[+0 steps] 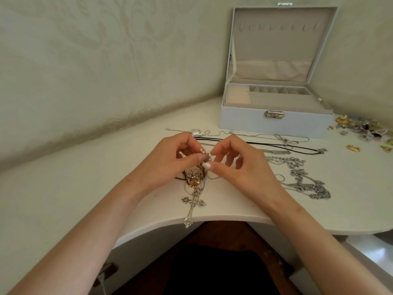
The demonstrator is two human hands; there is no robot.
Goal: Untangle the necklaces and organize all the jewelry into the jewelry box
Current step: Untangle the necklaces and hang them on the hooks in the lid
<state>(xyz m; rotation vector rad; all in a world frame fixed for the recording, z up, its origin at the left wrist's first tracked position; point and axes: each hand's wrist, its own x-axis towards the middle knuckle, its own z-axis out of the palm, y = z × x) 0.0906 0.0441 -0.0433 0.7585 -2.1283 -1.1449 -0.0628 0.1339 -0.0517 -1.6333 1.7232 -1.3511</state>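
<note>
A tangle of necklaces (194, 177) with gold and pearl parts lies on the white table, and a silver cross pendant (192, 204) trails from it to the table's front edge. My left hand (176, 158) and my right hand (234, 160) meet just above the tangle, and both pinch a small pearl strand (205, 154) between their fingertips. The white jewelry box (276, 122) stands open at the back right, its compartments showing no jewelry. Silver chains (308, 184) lie to the right of my right hand. A black cord necklace (287, 145) stretches behind my hands.
A heap of small earrings and brooches (361, 129) lies right of the box, with a gold clip (353, 148) nearby. A silver heart pendant (196, 132) sits behind my left hand. The wall runs close along the left and back. The table's front edge curves inward.
</note>
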